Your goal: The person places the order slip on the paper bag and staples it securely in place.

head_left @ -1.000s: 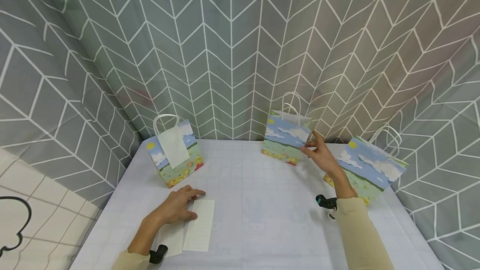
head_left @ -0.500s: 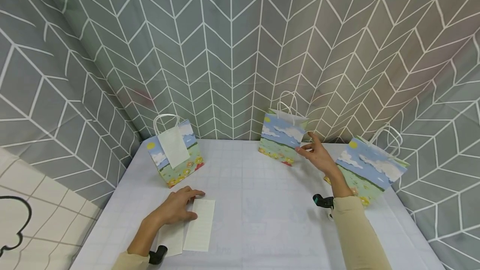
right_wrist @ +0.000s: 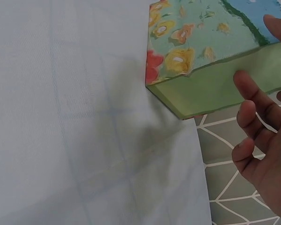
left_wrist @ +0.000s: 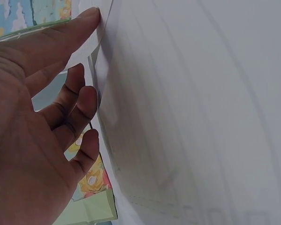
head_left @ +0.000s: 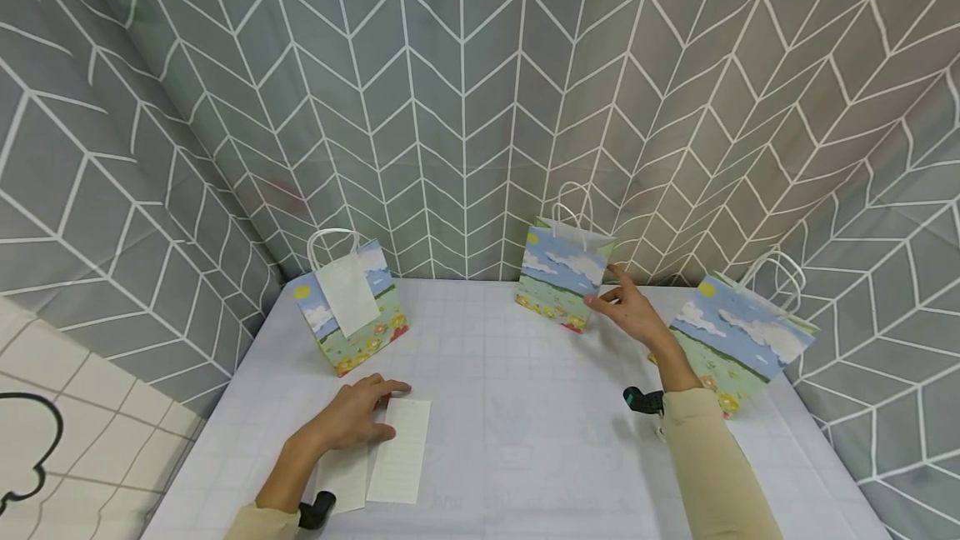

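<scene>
Near the back, a small paper gift bag [head_left: 562,273] stands upright, printed with sky, meadow and flowers. My right hand [head_left: 633,315] is at its right side, thumb and fingers extended. In the right wrist view the fingers lie against or close to the bag's pale green side panel [right_wrist: 215,89], not curled round it. My left hand [head_left: 356,413] hovers or rests low, fingers loosely bent, by two white paper slips: one slip [head_left: 405,457] by the thumb, another slip [head_left: 341,477] partly under the hand. Whether the fingertips touch the paper I cannot tell.
A matching gift bag [head_left: 378,307] stands at the back left, a white paper slip [head_left: 347,298] across its front. A third matching bag [head_left: 738,340] stands at the right, partly behind the right forearm. A patterned grey curtain [head_left: 465,107] closes off the table's [head_left: 517,432] back.
The middle bag has shifted slightly left and turned a little, with my right hand moving left along with it. My left hand, the slips and the other bags stay put.
</scene>
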